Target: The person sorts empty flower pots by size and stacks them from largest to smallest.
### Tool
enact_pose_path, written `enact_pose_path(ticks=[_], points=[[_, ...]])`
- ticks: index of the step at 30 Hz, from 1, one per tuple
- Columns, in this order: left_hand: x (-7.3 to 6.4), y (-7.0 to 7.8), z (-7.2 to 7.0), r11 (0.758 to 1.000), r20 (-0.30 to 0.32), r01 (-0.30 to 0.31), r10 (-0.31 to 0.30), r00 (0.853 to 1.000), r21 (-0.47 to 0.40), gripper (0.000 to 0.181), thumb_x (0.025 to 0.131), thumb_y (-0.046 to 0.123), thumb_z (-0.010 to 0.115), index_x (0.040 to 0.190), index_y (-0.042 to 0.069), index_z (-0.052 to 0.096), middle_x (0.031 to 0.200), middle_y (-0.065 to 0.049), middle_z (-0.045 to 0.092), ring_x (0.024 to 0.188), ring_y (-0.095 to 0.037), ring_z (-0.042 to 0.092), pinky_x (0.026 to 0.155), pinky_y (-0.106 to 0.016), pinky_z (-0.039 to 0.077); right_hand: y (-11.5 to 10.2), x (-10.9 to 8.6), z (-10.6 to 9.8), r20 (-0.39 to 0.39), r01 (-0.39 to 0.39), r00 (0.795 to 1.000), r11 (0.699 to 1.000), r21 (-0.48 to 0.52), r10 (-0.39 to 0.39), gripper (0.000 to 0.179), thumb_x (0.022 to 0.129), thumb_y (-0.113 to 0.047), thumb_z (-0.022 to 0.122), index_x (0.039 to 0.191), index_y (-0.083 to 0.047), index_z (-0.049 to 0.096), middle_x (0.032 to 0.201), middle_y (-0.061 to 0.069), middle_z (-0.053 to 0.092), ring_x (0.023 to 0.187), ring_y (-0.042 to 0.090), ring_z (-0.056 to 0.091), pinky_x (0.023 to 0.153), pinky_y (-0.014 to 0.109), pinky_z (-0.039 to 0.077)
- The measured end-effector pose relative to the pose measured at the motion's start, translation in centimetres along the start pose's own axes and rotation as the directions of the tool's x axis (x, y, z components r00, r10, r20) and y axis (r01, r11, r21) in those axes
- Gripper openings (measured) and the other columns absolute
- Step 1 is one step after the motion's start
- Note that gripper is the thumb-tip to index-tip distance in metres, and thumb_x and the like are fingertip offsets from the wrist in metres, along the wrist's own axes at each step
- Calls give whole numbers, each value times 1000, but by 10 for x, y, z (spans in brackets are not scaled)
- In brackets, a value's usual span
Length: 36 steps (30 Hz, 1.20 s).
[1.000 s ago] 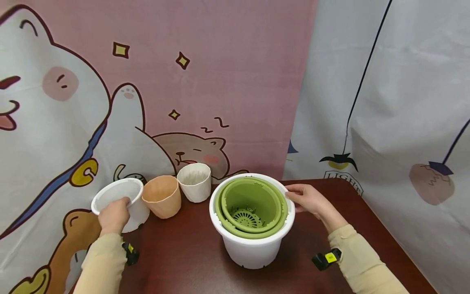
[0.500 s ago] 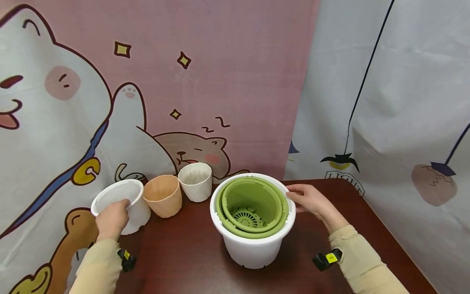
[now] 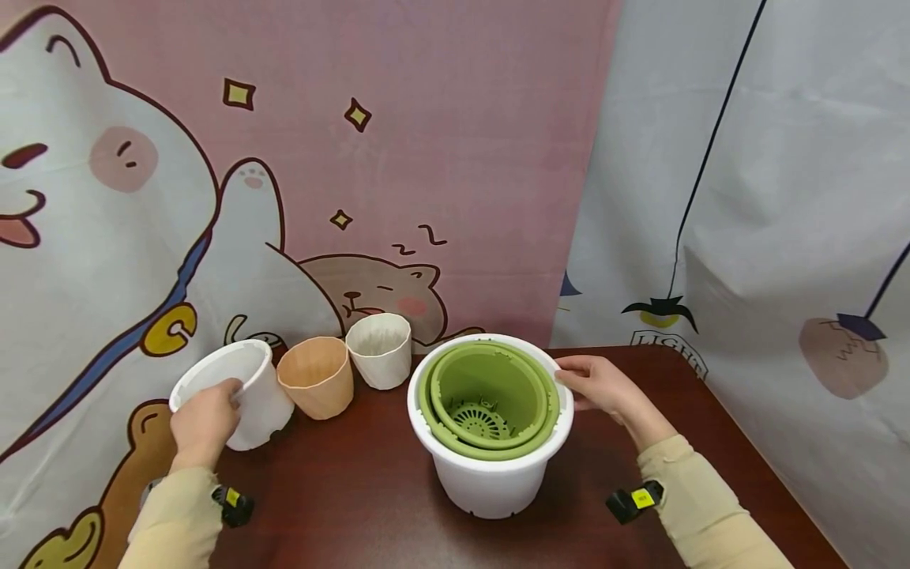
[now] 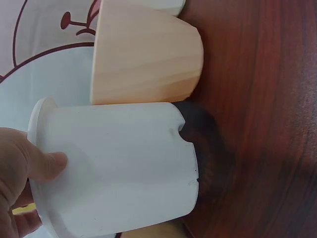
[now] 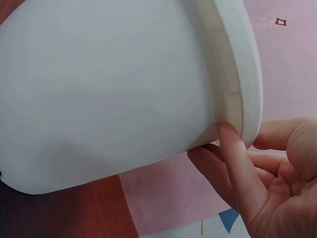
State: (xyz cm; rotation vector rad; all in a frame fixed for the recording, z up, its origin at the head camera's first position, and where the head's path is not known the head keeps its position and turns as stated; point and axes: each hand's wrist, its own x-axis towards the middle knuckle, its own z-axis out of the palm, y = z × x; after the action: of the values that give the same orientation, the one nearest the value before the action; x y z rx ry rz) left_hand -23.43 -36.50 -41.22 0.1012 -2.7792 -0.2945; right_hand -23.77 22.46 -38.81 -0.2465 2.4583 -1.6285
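Note:
At the left, my left hand [image 3: 204, 424] pinches the near rim of a white flowerpot [image 3: 268, 407], thumb on the outer wall. This pot leans to the left, and in the left wrist view its notched base [image 4: 190, 168] shows over a dark shadow. My right hand [image 3: 596, 385] holds the right rim of a larger white flowerpot [image 3: 490, 486], its thumb under the lip in the right wrist view. Two green flowerpots [image 3: 490, 367] sit nested inside the larger pot, the inner one with a slotted bottom. The larger pot stands upright on the table.
A peach flowerpot [image 3: 320, 387] stands right beside the left white pot, and a small cream flowerpot [image 3: 381, 363] stands just behind it. All are on a dark red-brown table [image 3: 341, 490]. A printed cloth backdrop [image 3: 462, 158] rises along the table's back and sides.
My left hand has moved slightly left, and the white flowerpot in it has tipped further left. My right hand and the larger pot stay in place.

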Motion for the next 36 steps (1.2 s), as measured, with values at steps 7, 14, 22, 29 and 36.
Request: enact_pose_path(ticks=[7, 14, 22, 29, 36], points=[[-2, 5, -14, 1000, -59, -16, 17, 998, 17, 26, 80, -2, 67, 106, 0, 66, 84, -26, 67, 63, -42, 59, 45, -55, 45, 0, 0, 0, 3, -3, 1000, 1000, -3, 3, 46, 100, -13, 59, 137, 13, 48, 117, 25, 64, 86, 21, 69, 71, 38, 60], [-3, 9, -29, 1000, -119, -13, 14, 993, 8, 29, 78, -3, 68, 107, 1, 66, 84, -26, 67, 62, -43, 58, 43, -55, 44, 1, 0, -1, 1, 9, 1000, 1000, 2, -9, 47, 100, -13, 59, 137, 14, 48, 118, 27, 63, 86, 22, 69, 71, 38, 60], [-2, 8, -41, 1000, -201, -25, 26, 979, 10, 28, 79, -5, 67, 106, 3, 66, 81, -25, 67, 60, -45, 58, 42, -56, 42, -1, -1, 0, 1, -7, 1000, 1000, 5, 7, 47, 100, -13, 59, 137, 14, 48, 118, 26, 63, 85, 21, 69, 71, 38, 60], [-1, 11, -47, 998, -290, -63, 65, 955, 17, 25, 80, -6, 66, 103, 3, 67, 80, -24, 68, 61, -47, 58, 44, -60, 42, 1, 1, 0, 1, -12, 1000, 1000, 6, 12, 46, 100, -12, 59, 136, 14, 49, 117, 25, 64, 85, 21, 69, 71, 38, 60], [1, 10, -54, 990, -396, -143, 138, 908, 17, 27, 77, -7, 67, 101, 4, 70, 81, -23, 69, 62, -49, 59, 49, -64, 41, 1, 1, -1, -2, -9, 1000, 1000, -3, 9, 45, 100, -12, 59, 136, 13, 49, 117, 25, 64, 85, 21, 69, 71, 39, 60]])
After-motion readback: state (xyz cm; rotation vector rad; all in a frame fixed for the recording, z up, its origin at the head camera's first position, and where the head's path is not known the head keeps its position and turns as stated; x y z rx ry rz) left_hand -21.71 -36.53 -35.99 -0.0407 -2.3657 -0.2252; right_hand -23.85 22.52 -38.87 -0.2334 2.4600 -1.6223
